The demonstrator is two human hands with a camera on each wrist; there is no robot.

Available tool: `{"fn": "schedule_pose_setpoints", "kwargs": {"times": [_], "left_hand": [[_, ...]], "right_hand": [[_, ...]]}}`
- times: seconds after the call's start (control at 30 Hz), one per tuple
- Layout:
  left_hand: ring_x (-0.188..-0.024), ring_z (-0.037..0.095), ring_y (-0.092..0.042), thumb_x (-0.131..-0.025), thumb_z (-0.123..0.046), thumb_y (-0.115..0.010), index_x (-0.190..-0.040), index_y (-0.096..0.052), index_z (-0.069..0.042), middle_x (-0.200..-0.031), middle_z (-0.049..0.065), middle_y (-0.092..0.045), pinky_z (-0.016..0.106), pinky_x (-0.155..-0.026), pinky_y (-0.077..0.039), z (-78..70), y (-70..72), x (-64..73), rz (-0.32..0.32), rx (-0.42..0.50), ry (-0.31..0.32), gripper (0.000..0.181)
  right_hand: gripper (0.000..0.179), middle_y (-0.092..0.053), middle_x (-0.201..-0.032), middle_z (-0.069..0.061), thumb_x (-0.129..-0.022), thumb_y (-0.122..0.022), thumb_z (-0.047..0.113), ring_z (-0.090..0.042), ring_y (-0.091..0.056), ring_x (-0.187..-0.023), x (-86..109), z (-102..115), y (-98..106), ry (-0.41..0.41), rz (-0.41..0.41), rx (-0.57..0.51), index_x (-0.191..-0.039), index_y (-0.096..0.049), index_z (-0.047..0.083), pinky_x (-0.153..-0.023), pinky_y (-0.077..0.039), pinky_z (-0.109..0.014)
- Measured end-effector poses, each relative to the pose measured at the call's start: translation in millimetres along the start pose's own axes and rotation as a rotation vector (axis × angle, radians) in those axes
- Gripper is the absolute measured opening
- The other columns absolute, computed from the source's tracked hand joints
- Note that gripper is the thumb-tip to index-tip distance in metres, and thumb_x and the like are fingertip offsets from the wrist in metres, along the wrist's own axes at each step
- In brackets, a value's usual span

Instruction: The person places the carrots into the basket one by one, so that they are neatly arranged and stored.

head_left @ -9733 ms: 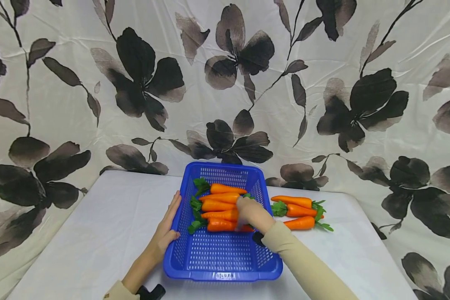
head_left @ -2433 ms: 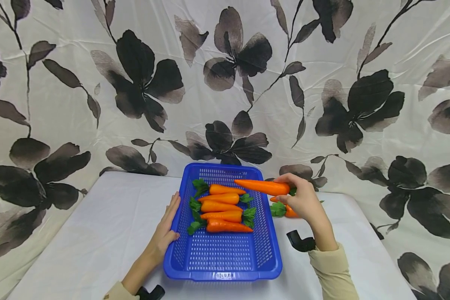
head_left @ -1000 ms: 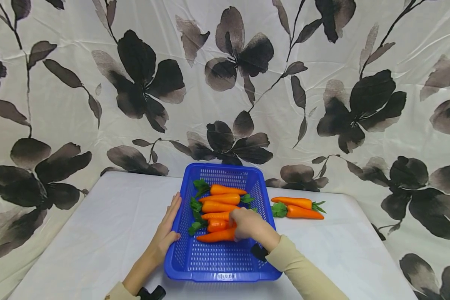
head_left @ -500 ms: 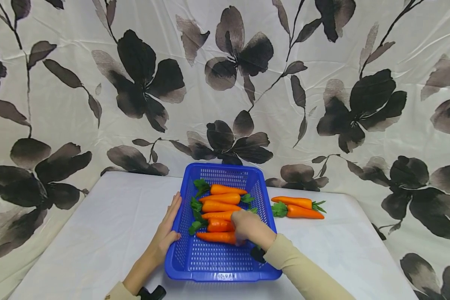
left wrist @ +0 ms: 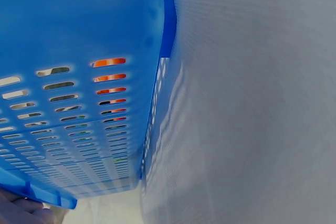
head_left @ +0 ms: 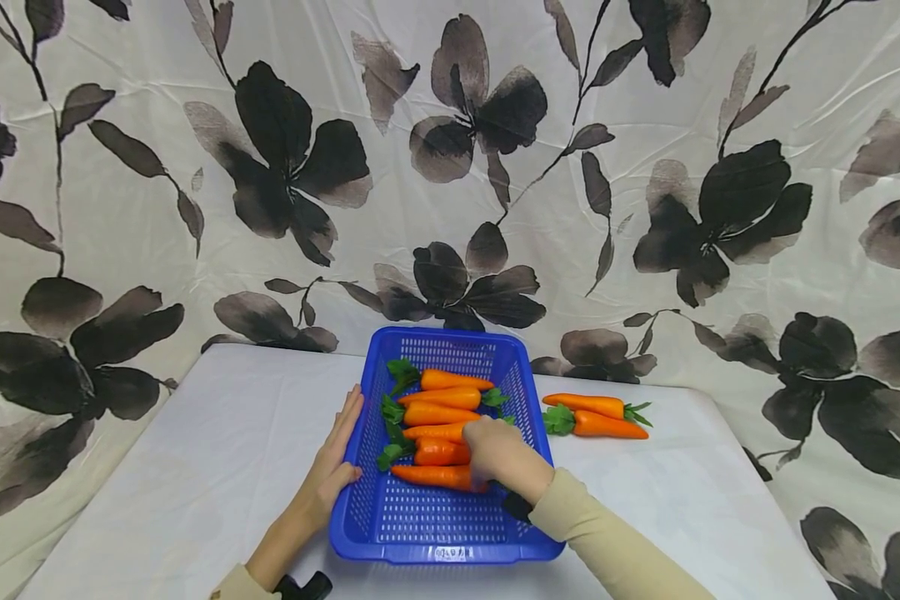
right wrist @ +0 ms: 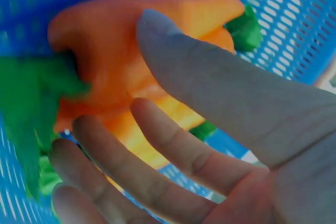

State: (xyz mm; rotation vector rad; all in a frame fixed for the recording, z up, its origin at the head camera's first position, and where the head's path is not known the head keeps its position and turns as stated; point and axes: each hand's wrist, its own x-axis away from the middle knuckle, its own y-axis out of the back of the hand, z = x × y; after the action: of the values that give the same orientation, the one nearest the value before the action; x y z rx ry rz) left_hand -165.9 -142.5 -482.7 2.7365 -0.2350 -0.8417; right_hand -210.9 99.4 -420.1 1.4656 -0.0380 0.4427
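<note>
In the head view my left hand [head_left: 325, 477] rests along the left side of the blue plastic basket [head_left: 345, 540], fingers straight. Its fingers [left wrist: 26, 211] peek in at the lower left corner of the left wrist view. My right hand [head_left: 506, 457] is down inside the basket, over the right ends of the carrots. Seen from the right wrist, its thumb [right wrist: 173, 51] and fingers are spread apart, overlapping an orange carrot [right wrist: 113, 30] without closing round it. That nearest carrot [head_left: 429, 476] lies with its tip left, in front of a red-orange one [head_left: 438, 452].
Several more carrots [head_left: 438, 412] with green tops lie in a row further back in the basket. Two carrots [head_left: 607, 424] lie on the white-covered table [head_left: 165, 500] right of the basket. Behind hangs a floral cloth [head_left: 450, 208].
My right hand has brought a carrot from the table on the right into the basket, at the near end of the row, and loosened its fingers. My left hand has stayed put.
</note>
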Motion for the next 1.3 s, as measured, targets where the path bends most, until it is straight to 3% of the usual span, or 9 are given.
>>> {"fn": "schedule_pose_setpoints", "kwargs": {"times": [0.07, 0.13, 0.3, 0.5, 0.7, 1.0, 1.3], "left_hand": [[-0.151, 0.034, -0.001, -0.068, -0.005, -0.039, -0.157, -0.017, 0.0, -0.164, 0.02, -0.009, 0.018, -0.116, 0.003, 0.3, 0.3, 0.3, -0.002, 0.002, -0.003, 0.092], [-0.151, 0.034, -0.001, -0.068, -0.005, -0.039, -0.157, -0.018, 0.0, -0.164, 0.02, -0.009, 0.018, -0.116, 0.003, 0.3, 0.6, 0.5, -0.004, 0.005, -0.006, 0.092], [-0.152, 0.031, -0.001, -0.068, -0.005, -0.039, -0.157, -0.018, 0.0, -0.165, 0.017, -0.009, 0.018, -0.116, 0.003, -0.6, 1.2, 1.0, -0.006, 0.007, 0.003, 0.092], [-0.151, 0.032, -0.001, -0.068, -0.005, -0.038, -0.157, -0.017, 0.0, -0.164, 0.019, -0.009, 0.018, -0.115, 0.003, -0.7, 1.1, 1.8, -0.003, 0.008, 0.012, 0.092], [-0.151, 0.036, -0.001, -0.067, -0.004, -0.039, -0.157, -0.018, 0.001, -0.164, 0.021, -0.01, 0.019, -0.116, 0.003, -0.1, 1.3, 2.3, -0.01, 0.003, -0.001, 0.092], [-0.151, 0.036, -0.001, -0.067, -0.004, -0.038, -0.157, -0.018, 0.0, -0.164, 0.021, -0.01, 0.018, -0.116, 0.002, 1.8, 2.8, 2.7, -0.013, 0.003, -0.011, 0.092], [-0.152, 0.029, 0.0, -0.068, -0.004, -0.038, -0.158, -0.017, -0.001, -0.165, 0.016, -0.008, 0.017, -0.115, 0.003, -0.3, 2.6, 2.6, -0.002, 0.015, 0.011, 0.092]], "right_hand": [[0.033, -0.055, -0.074, -0.003, -0.059, -0.09, 0.014, -0.022, -0.053, -0.065, 16.1, 0.9, 18.5, 0.008, -0.006, 0.015, -0.075, -0.062, 0.013, -0.058, -0.049, -0.038], [0.034, -0.053, -0.069, -0.001, -0.059, -0.091, 0.014, -0.02, -0.051, -0.061, 22.1, -1.8, 27.0, 0.046, -0.024, -0.025, -0.071, -0.059, 0.013, -0.054, -0.046, -0.035], [0.033, -0.056, -0.071, 0.0, -0.061, -0.092, 0.014, -0.019, -0.053, -0.064, 29.7, -8.8, 45.3, 0.091, -0.061, -0.138, -0.077, -0.063, 0.01, -0.057, -0.047, -0.035], [0.032, -0.061, -0.08, -0.002, -0.067, -0.09, 0.016, -0.021, -0.056, -0.072, 35.8, -22.0, 64.6, 0.058, -0.063, -0.204, -0.086, -0.067, 0.007, -0.067, -0.053, -0.037], [0.032, -0.06, -0.073, -0.002, -0.068, -0.089, 0.014, -0.018, -0.056, -0.065, 43.1, -44.5, 79.1, 0.042, -0.103, -0.305, -0.09, -0.068, 0.006, -0.061, -0.05, -0.032], [0.024, -0.065, -0.074, -0.001, -0.072, -0.085, 0.01, -0.016, -0.061, -0.067, 55.9, -92.3, 88.1, 0.171, -0.3, -0.495, -0.086, -0.066, 0.005, -0.064, -0.051, -0.032], [0.017, -0.071, -0.093, -0.008, -0.085, -0.075, 0.011, -0.025, -0.066, -0.089, 71.1, -145.5, 79.0, 0.148, -0.545, -0.616, -0.099, -0.069, 0.003, -0.087, -0.051, -0.047]]}}
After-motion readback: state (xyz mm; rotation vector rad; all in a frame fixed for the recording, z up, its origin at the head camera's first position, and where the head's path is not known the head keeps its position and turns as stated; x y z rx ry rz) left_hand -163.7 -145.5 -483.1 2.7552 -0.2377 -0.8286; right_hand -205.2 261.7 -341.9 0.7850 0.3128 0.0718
